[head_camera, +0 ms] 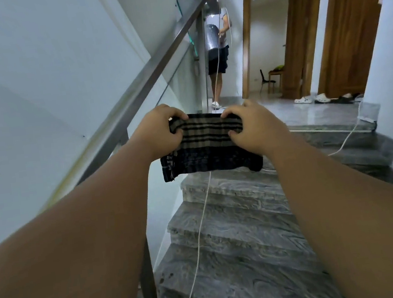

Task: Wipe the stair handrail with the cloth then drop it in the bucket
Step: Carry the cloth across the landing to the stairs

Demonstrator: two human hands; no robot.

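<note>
A dark checked cloth (208, 144) with tan and black stripes hangs spread in front of me, above the steps. My left hand (160, 128) pinches its upper left edge and my right hand (255, 126) pinches its upper right edge. The steel handrail (154, 66) runs along the left, from low near me up to the landing, above a glass panel; the cloth hangs to its right and is not touching it. No bucket is in view.
Grey marble steps (238, 230) rise to a glossy landing (298, 113). A white cord (201, 233) trails along the steps. A person (218, 53) stands on the landing by the rail's end. Wooden door frames (305, 34), a chair (266, 80) and white shoes (309, 100) lie beyond.
</note>
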